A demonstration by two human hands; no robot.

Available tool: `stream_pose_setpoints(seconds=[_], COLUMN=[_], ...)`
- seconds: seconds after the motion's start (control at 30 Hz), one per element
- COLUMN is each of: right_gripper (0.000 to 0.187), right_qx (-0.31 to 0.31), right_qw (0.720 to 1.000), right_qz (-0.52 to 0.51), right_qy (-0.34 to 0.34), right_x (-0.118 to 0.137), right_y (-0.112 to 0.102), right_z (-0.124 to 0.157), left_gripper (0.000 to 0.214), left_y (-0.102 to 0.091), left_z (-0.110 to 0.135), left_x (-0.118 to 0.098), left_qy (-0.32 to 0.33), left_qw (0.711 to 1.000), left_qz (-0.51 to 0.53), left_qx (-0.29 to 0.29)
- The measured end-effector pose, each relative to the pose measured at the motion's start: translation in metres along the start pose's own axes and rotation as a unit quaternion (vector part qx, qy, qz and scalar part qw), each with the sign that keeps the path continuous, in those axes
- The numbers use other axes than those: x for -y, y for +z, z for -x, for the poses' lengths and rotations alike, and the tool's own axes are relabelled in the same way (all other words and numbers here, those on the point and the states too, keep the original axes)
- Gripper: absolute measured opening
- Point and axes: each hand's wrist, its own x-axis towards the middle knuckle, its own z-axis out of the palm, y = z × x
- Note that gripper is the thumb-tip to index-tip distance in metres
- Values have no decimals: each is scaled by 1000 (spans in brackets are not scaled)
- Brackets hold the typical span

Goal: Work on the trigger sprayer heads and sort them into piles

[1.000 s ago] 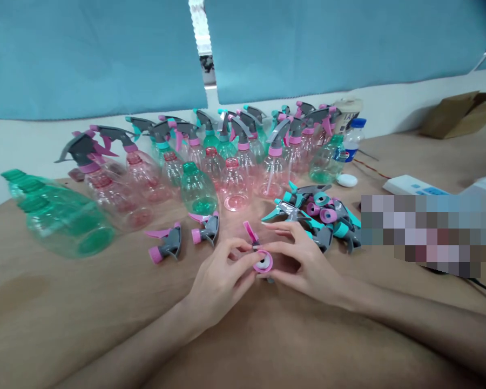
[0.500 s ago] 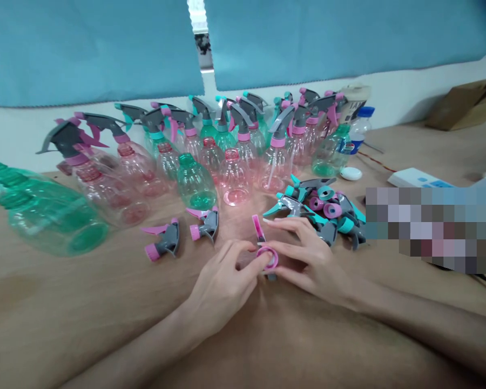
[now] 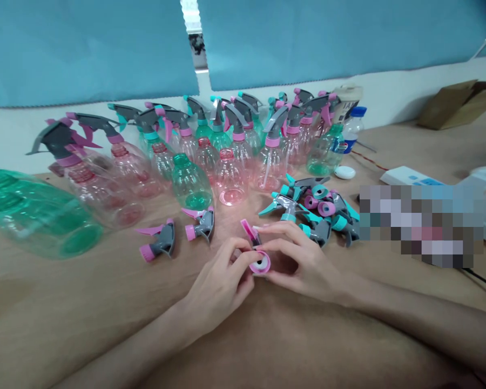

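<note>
Both my hands grip one pink-and-grey spray trigger head (image 3: 256, 254) just above the brown table (image 3: 85, 313). My left hand (image 3: 221, 283) pinches its pink screw collar from the left. My right hand (image 3: 297, 262) wraps the grey body from the right, with the pink trigger lever sticking up between them. Two more pink-and-grey trigger heads (image 3: 156, 246) lie on the table to the left. A heap of teal and pink trigger heads (image 3: 316, 208) sits just beyond my right hand.
Several pink and green clear bottles (image 3: 227, 173), some capped with sprayers, stand in a row at the back. Green bottles (image 3: 36, 216) lie on their sides at the left. A water bottle (image 3: 350, 132), a white puck (image 3: 344, 172), a power strip (image 3: 409, 177) and a cardboard box (image 3: 457, 102) are to the right.
My hands have kept hold of the trigger head and shifted it slightly left; my left fingers have turned on its pink collar. The view has drifted a little to the right.
</note>
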Motion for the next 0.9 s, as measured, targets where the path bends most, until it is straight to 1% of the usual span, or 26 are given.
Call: stream_pose_setpoints(seconds=[0.13, 0.2, 0.33, 0.57, 0.67, 0.77, 0.9], right_gripper=[27, 26, 25, 25, 26, 23, 26], right_qx=[0, -5, -9, 0, -5, -10, -2], right_qw=[1000, 999, 999, 997, 997, 997, 998], right_qz=[-9, -17, -28, -48, -42, -36, -25], right_qy=[15, 28, 40, 57, 66, 66, 59], right_x=[-1, -2, -3, -1, 0, 0, -2], right_y=[1, 1, 1, -1, -1, -1, 1], right_z=[1, 2, 1, 0, -1, -1, 0], left_gripper=[29, 29, 29, 32, 37, 44, 41], left_y=[-1, 0, 1, -1, -3, -3, -1], left_z=[0, 0, 1, 2, 2, 3, 5], left_x=[1, 1, -1, -4, -5, -6, -5], left_qy=[-17, -22, -26, -37, -45, -29, -13], left_qw=[999, 998, 998, 999, 999, 1000, 999], left_qz=[50, 61, 47, 39, 18, -3, -31], left_qx=[-1, 14, 41, 2, 7, 12, 8])
